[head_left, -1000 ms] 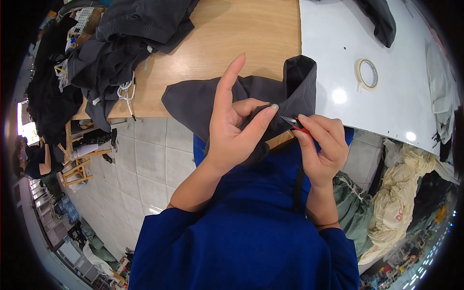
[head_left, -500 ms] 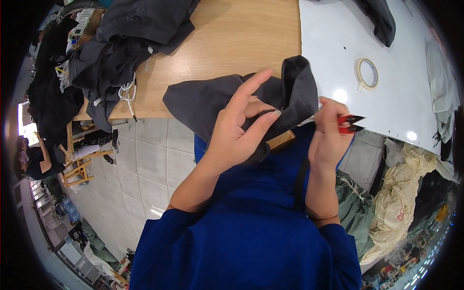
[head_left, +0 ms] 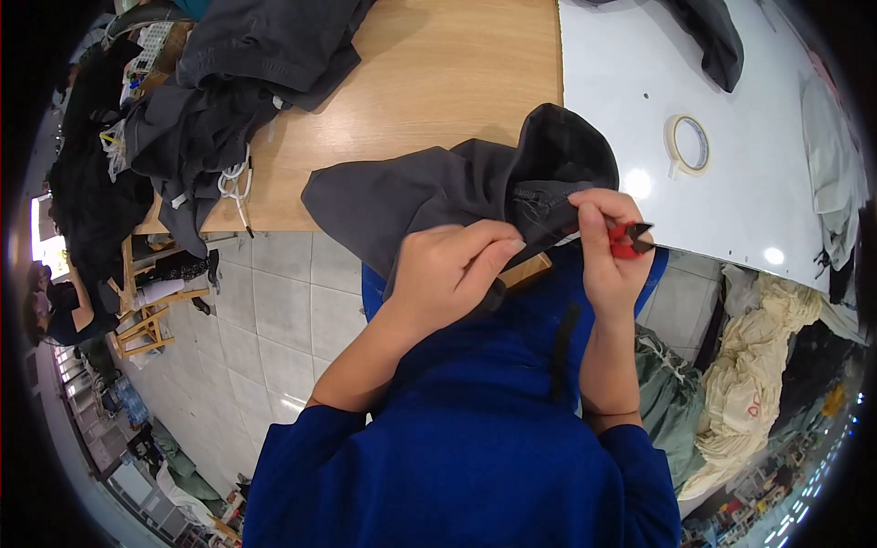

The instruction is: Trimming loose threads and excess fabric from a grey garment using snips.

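Fingers point(head_left: 475, 239) of both hands were closed. Beyond them spread the wooden counter point(head_left: 438, 73); over its near edge lay a dark grey garment point(head_left: 393, 192), pinched beside its opening by the left hand point(head_left: 443, 279); red snips point(head_left: 627, 240) sat clasped in the right hand point(head_left: 614, 285).

1. Dark grey garment point(head_left: 411, 192): woven cloth, matt and softly creased, with pale, loose-looking threads on the folded-open part.
2. Snips point(head_left: 625, 242): red handles that look like smooth plastic; dark blades that look like metal.
3. Tan worktop point(head_left: 457, 64): wood-grained, smooth, with a faint sheen.
4. White worktop point(head_left: 612, 82): smooth and glossy, throwing back bright spots of light.
5. Tape roll point(head_left: 673, 146): cream, papery-looking.
6. Blue top point(head_left: 502, 457): matt cloth.
7. Cream bundle point(head_left: 749, 356): heavily crinkled cloth.
8. Floor point(head_left: 283, 320): smooth tile, slightly shiny.
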A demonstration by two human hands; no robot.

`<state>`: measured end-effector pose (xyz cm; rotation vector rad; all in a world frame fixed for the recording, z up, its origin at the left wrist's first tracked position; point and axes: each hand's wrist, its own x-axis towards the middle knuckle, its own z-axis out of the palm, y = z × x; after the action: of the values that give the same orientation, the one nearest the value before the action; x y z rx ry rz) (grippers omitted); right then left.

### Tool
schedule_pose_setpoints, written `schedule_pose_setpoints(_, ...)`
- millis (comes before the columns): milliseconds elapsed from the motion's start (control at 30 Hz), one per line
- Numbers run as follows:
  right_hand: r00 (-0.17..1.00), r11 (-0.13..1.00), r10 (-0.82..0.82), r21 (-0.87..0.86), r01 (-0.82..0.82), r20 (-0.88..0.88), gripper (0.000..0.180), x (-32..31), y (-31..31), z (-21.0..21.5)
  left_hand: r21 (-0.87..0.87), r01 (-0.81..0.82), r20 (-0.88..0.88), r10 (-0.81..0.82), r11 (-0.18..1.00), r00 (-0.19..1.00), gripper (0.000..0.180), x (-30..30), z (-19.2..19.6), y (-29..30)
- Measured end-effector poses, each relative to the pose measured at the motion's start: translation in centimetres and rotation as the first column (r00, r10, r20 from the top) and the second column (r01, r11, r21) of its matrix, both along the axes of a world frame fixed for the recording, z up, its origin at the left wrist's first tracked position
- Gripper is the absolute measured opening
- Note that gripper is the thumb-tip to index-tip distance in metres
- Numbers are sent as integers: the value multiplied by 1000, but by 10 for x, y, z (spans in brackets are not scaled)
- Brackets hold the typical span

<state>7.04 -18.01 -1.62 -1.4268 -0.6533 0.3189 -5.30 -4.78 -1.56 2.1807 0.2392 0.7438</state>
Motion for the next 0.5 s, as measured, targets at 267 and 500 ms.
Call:
schedule_pose_setpoints(267, 997, 999, -53, 3, 53, -48, 20, -20, -11, -6, -979, 187, 199, 172, 83, 965, 13, 21, -17, -12)
schedule_pose_setpoints(500, 994, 999, -36, -31, 33, -108, 47, -16, -19, -2, -954, 251, 279, 174, 163, 944, 55, 24, -2, -11)
